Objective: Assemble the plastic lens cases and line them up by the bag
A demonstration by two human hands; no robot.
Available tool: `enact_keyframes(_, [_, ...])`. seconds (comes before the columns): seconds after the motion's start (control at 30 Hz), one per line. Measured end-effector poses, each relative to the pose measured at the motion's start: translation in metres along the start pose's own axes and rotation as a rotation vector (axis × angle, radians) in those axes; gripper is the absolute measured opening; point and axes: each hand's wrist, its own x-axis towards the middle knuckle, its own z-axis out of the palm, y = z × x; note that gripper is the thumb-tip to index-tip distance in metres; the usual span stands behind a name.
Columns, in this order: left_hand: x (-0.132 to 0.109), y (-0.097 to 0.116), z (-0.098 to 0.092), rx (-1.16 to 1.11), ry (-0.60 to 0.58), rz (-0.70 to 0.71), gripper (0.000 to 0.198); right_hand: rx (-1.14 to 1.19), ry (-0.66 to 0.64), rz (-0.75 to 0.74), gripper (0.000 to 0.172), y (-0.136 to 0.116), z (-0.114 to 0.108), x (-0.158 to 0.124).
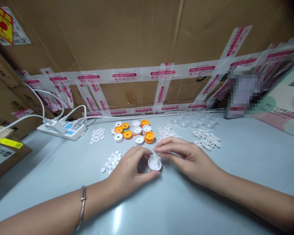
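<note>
White cap (154, 164), pale table (210, 209), cardboard wall (127, 32)

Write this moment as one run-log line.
left hand: grips white cap | right hand: pinches small white piece atop cap | behind: orange and white caps

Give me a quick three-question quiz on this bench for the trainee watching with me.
1. True or false: the left hand grips the white cap on the table.
2. What does the right hand pinch over that cap? A) a small clear piece B) a plug C) an orange cap
3. Fill in: the stacked caps behind the hands are white and ____.
Key: 1 true; 2 A; 3 orange.
</note>
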Motion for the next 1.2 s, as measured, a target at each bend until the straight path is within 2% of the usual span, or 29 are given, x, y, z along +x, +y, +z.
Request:
enact_keyframes(0.07, [0.0004, -0.0005, 0.0015, -0.014, -0.020, -0.013, 0.023, -0.069, -0.062, -0.068, 0.022, -0.0008, 0.0028, -0.0024])
enact_keyframes(0.27, [-0.0008, -0.0006, 0.0030, -0.062, -0.024, -0.044, 0.022, -0.175, -0.077, -0.038, 0.016, 0.0002, 0.0069, -0.0050])
enact_keyframes(0.47, [-0.0022, 0.0000, 0.0038, -0.130, 0.003, -0.073, 0.032, -0.230, -0.108, -0.209, 0.018, 0.0028, 0.0072, -0.0052])
enact_keyframes(0.7, [-0.0020, -0.0003, 0.0047, -0.119, 0.016, -0.068, 0.029, -0.284, -0.135, -0.285, 0.022, 0.0028, 0.0078, -0.0053])
enact_keyframes(1.2, [-0.0011, 0.0011, 0.0033, -0.118, -0.048, -0.057, 0.032, -0.260, -0.164, -0.308, 0.019, 0.0076, 0.0103, -0.0075])
